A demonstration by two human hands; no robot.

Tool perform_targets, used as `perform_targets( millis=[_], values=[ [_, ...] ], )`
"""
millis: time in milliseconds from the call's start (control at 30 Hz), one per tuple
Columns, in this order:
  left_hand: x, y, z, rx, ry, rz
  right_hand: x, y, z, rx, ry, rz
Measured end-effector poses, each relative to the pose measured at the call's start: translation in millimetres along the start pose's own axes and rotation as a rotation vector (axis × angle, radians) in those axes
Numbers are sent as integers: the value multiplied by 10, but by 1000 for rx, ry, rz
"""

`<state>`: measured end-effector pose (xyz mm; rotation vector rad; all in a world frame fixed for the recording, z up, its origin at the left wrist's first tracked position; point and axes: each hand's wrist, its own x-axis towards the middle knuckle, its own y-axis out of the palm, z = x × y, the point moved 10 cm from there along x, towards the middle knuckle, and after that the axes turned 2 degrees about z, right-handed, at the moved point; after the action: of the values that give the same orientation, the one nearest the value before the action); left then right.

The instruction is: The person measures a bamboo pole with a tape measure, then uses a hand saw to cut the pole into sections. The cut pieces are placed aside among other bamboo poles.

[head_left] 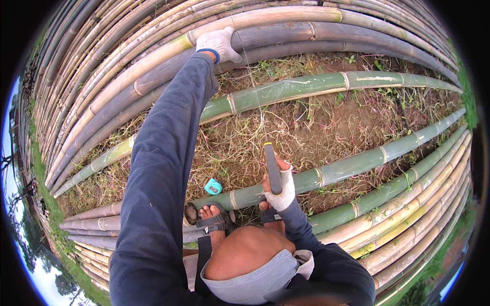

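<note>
My left hand [217,44], in a whitish knit glove with a blue cuff, is at the far row of bamboo. It grips a dark bamboo pole [275,34] from above, thumb pointing right; its fingertips are partly hidden. Closer to my body, my right hand [280,186] wears a glove with bare fingers and is closed round a grey handle with yellow trim [274,171]. A thin line runs from the handle's tip past the left hand; whether it is a blade seen edge-on or a string, I cannot tell. A green bamboo pole [286,92] lies between the hands.
A teal tape measure [213,186] lies by my sandalled foot [210,213]. Another green pole [352,163] runs beside my feet. Many tan poles [408,245] are stacked at the right, more at the far left. Soil with dry roots [337,122] shows between them.
</note>
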<state>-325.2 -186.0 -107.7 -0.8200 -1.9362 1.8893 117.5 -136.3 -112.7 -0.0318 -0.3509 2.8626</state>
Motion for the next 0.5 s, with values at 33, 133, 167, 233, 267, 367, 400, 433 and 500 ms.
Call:
perform_targets(
  millis=[33, 133, 167, 233, 267, 367, 400, 433, 500],
  values=[
    [10, 69, 11, 10, -28, 71, -41, -9, 4, 12, 11, 6],
    [31, 1, -16, 59, -11, 2, -258, -112, 99, 70, 70, 42],
    [15, 14, -16, 75, -8, 10, -305, -145, 130, 224, 88, 30],
    [1, -2, -29, 81, 3, 5, -342, -183, 147, 438, 162, 41],
    [-23, 10, -53, 82, 7, 9, -285, -260, 267, 354, 51, 25],
    [-69, 4, -78, 98, -19, 25, -36, -303, 423, 8, -138, -60],
    [-84, -4, -94, 88, -10, 20, 99, -202, 279, 10, -61, -21],
    [-82, 8, -94, 77, -10, 37, 188, -147, 149, 17, 24, 15],
    [-36, 26, -53, 74, -14, 70, 197, -130, 57, 130, 63, -3]
  ],
)
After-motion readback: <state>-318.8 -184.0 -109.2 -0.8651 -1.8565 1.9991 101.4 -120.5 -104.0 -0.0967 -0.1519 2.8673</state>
